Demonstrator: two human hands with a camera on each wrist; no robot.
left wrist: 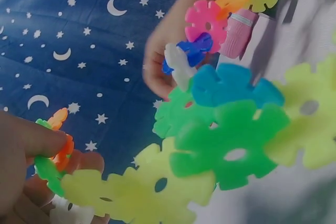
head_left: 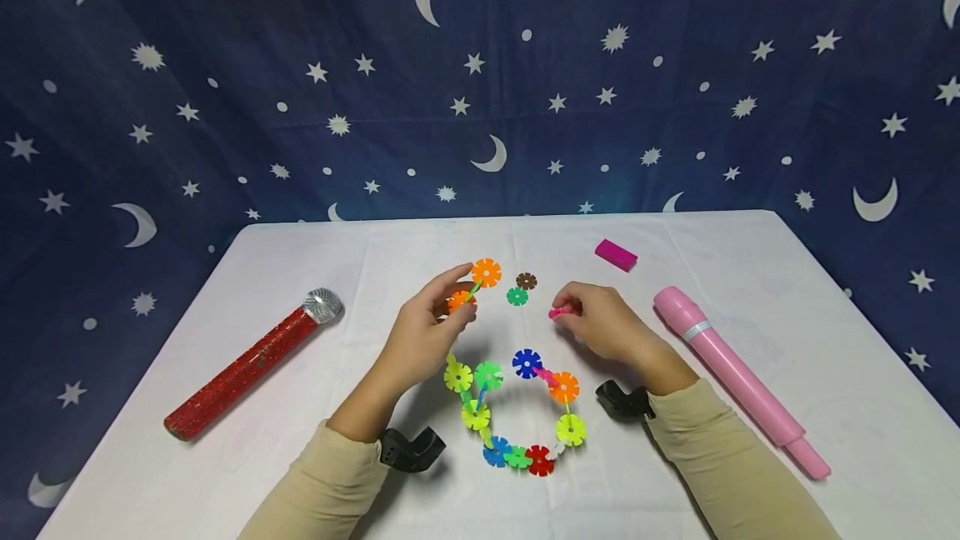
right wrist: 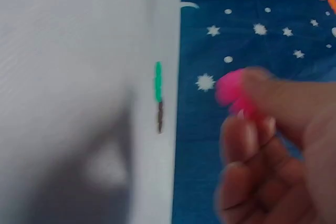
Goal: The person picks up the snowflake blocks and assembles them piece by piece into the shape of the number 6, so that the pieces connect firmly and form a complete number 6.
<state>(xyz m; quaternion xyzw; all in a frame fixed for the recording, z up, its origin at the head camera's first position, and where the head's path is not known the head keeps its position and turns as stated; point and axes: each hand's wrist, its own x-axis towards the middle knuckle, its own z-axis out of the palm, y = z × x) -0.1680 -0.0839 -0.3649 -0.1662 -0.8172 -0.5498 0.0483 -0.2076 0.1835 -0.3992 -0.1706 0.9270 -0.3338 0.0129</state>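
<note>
My left hand (head_left: 420, 336) pinches an orange slotted flower-shaped building disc (head_left: 461, 302) between thumb and fingers. Linked to it by a green disc is a second orange disc (head_left: 487, 272). From this hand a chain of interlocked discs curves toward me, with a red disc (head_left: 540, 461) at the near side and a dark blue disc (head_left: 527, 363) at the other end. Yellow and green discs (left wrist: 231, 140) fill the left wrist view. Thumb and fingers of my right hand (head_left: 607, 325) pinch a pink disc (right wrist: 230, 87). Between the hands, a loose green disc (head_left: 517, 297) lies beside a brown disc (head_left: 527, 281).
A red toy microphone (head_left: 247, 369) with a silver head lies at the left. On the right is a pink microphone-shaped toy (head_left: 742, 382), and a small magenta block (head_left: 616, 255) sits farther back. Behind the white-covered table (head_left: 300, 457) hangs a star-patterned blue cloth (head_left: 480, 40).
</note>
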